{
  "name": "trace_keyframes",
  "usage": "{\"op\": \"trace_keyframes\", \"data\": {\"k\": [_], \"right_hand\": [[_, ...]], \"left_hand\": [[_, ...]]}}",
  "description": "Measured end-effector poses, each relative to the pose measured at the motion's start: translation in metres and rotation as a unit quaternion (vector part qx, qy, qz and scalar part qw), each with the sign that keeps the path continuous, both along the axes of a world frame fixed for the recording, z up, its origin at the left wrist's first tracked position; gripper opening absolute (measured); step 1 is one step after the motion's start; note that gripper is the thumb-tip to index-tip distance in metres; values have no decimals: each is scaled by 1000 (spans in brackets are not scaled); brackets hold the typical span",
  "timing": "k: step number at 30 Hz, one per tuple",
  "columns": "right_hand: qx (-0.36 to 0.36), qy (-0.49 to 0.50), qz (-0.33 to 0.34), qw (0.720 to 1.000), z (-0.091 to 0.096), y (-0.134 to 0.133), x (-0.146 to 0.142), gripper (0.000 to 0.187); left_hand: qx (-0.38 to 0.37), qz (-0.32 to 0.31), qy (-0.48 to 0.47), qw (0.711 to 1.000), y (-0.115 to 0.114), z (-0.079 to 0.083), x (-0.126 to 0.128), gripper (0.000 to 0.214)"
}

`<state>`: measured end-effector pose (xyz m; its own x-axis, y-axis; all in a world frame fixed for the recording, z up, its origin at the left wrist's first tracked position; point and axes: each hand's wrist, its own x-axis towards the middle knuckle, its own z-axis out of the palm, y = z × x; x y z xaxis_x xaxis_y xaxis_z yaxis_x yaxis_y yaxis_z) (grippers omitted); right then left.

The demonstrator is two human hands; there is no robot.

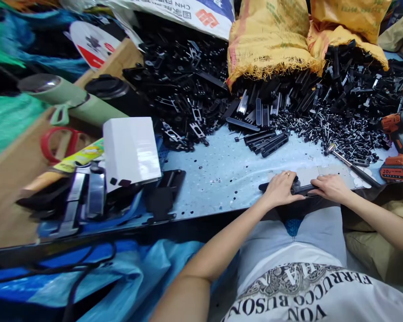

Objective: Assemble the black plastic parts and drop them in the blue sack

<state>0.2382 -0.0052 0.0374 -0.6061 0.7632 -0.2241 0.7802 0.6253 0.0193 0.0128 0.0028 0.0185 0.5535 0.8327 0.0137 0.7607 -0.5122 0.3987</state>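
At the table's front edge, my left hand (280, 188) is closed around the left portion of a long black part (301, 189). The fingers of my right hand (332, 188) press together on the right portion of the same part, which lies low against the table. Much of it is hidden under both hands. A hammer (351, 165) with a metal head lies just beyond my right hand. Farther back are several long black strips (268, 142), in a loose stack beside a heap of small screws (325, 129).
An orange cordless drill (399, 152) stands at the right. Black parts (188, 85) are heaped at the back, below yellow woven sacks (272, 40). On the left are a white box (131, 150), red-handled scissors (58, 145) and a green bottle (77, 100). Blue sheeting (147, 273) hangs below the table.
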Motion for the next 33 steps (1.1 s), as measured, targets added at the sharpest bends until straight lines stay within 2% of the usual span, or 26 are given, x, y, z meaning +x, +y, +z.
{"op": "trace_keyframes", "data": {"k": [5,10,12,15,16,18,20,23,25,27,29,31,33], "right_hand": [[90,-2,26,996,17,-8,-10,38],[95,2,55,994,34,1,-16,37],[82,9,61,995,31,6,-12,38],[60,25,57,996,14,12,3,41],[55,34,51,997,6,13,9,43],[51,58,34,996,-9,14,21,44],[46,83,14,995,-20,14,30,43],[44,116,-19,992,-23,21,37,41],[72,133,-67,986,-18,36,38,39],[112,139,-130,975,-11,61,36,36],[131,117,-195,965,-7,91,30,32],[116,74,-250,958,-6,117,21,27],[89,43,-283,954,-8,134,9,25]], "left_hand": [[50,-5,-53,997,-5,-13,-8,40],[82,6,-110,991,-6,-22,-14,43],[70,4,-105,992,-6,-22,-15,47],[30,-35,-72,996,5,-18,-9,62],[20,-46,-64,997,14,-15,-3,65],[17,-36,-63,997,44,-9,16,58],[21,27,-75,997,84,-2,39,39],[-8,109,-94,990,138,7,70,29],[-14,124,-104,987,156,10,81,24],[-10,128,-113,985,158,10,83,21],[-5,129,-117,985,147,10,74,19],[-4,145,-141,979,127,10,53,17],[-42,196,-235,951,102,10,24,15]]}}
